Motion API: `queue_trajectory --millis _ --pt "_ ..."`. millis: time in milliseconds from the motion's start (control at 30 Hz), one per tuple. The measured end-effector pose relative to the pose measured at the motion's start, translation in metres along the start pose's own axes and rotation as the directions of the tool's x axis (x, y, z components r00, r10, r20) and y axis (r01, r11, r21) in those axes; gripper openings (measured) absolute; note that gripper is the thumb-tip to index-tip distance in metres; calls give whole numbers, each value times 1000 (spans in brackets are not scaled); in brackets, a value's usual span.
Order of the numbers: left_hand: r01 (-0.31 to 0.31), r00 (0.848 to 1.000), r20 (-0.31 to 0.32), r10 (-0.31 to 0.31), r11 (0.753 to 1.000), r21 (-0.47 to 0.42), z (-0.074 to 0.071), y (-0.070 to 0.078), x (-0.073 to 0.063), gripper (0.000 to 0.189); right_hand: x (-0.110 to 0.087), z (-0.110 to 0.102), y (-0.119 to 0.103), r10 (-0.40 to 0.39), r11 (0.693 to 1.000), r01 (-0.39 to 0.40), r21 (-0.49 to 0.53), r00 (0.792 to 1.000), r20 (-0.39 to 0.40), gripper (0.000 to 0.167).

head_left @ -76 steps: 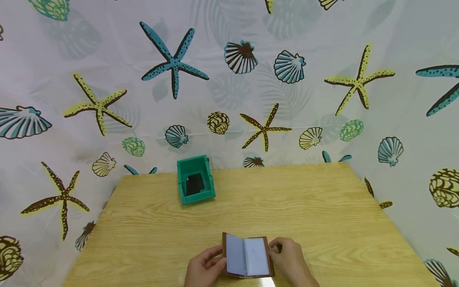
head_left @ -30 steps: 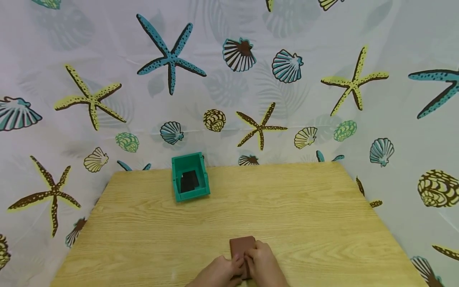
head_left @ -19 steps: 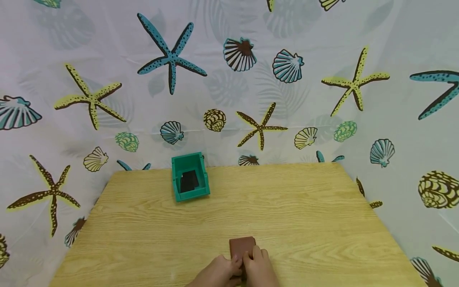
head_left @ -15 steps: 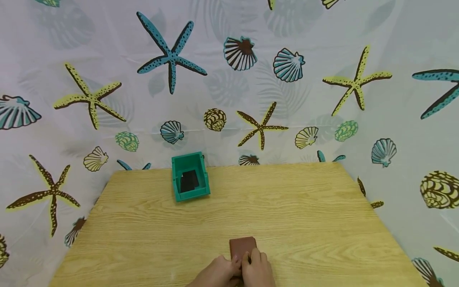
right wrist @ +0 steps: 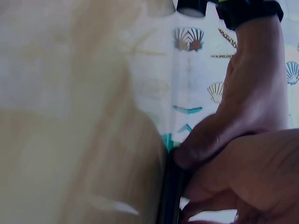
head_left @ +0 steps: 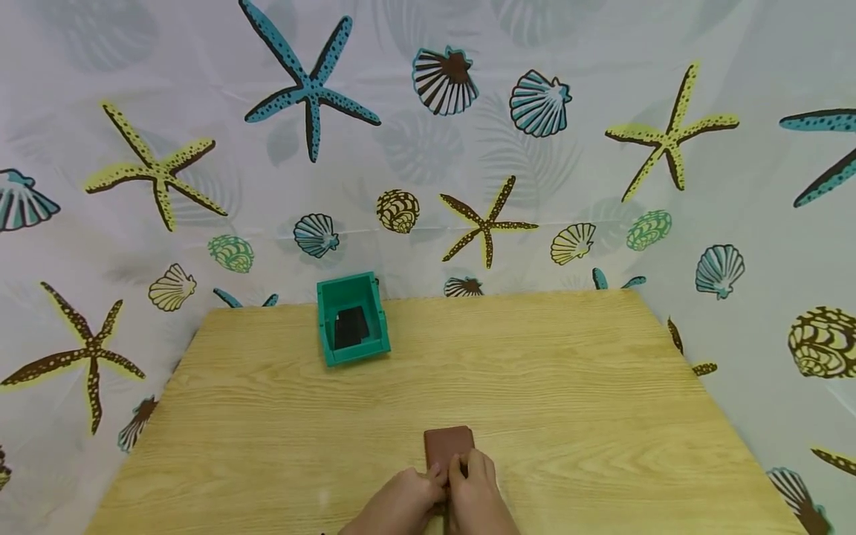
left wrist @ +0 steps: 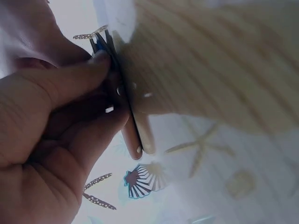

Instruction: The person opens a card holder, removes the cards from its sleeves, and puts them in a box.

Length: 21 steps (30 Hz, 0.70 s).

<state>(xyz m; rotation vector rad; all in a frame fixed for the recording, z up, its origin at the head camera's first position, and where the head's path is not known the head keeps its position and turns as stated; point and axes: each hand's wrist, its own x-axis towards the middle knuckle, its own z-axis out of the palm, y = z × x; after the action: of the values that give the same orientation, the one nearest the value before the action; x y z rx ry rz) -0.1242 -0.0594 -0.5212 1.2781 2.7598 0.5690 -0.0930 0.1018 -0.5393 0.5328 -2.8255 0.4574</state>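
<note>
A small brown notebook [head_left: 446, 443], its cover folded closed, lies at the near middle of the table. My left hand [head_left: 403, 496] holds it from the left, thumb on the cover. From the right, my right hand [head_left: 478, 494] pinches at the middle of the cover, its bent fingertips close beside the left thumb. Both hands hide the notebook's near half. The left wrist view catches the notebook [left wrist: 132, 142] nearly edge-on, its thin layers between my thumb and fingers. Only a dark edge of it shows in the right wrist view, beside the right hand [right wrist: 247, 172].
At the back left of the wooden table [head_left: 535, 371] stands a green open-topped box [head_left: 354, 351] with black flat items [head_left: 350, 327] inside. A white cloth [head_left: 414, 148] printed with starfish and shells hangs behind the table and along both sides.
The notebook was spread open with white pages showing, and is now closed. My hands have come together over its cover. Lately the right fingers have shifted slightly, and the view has tilted down.
</note>
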Motion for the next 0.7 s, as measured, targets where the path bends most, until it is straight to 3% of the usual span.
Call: queue_trajectory --millis 167,333,400,567,700 --pt "62 995 -74 -63 998 -10 -4 -1 -4 9 5 -4 3 -34 994 31 100 999 33 35" --pt "119 986 -108 -128 989 -88 -8 -3 -6 14 22 -12 17 6 985 -24 171 994 110 39" --pt "154 980 -108 -167 981 -118 -9 -5 -10 15 32 -13 31 34 984 -52 171 994 105 40" --pt "262 947 -150 -284 953 -155 -13 -15 -26 12 63 -15 87 136 978 -148 144 987 90 41" --pt "345 907 -199 -371 926 -155 -18 -27 -40 13 82 -18 132 169 976 -177 123 983 75 41"
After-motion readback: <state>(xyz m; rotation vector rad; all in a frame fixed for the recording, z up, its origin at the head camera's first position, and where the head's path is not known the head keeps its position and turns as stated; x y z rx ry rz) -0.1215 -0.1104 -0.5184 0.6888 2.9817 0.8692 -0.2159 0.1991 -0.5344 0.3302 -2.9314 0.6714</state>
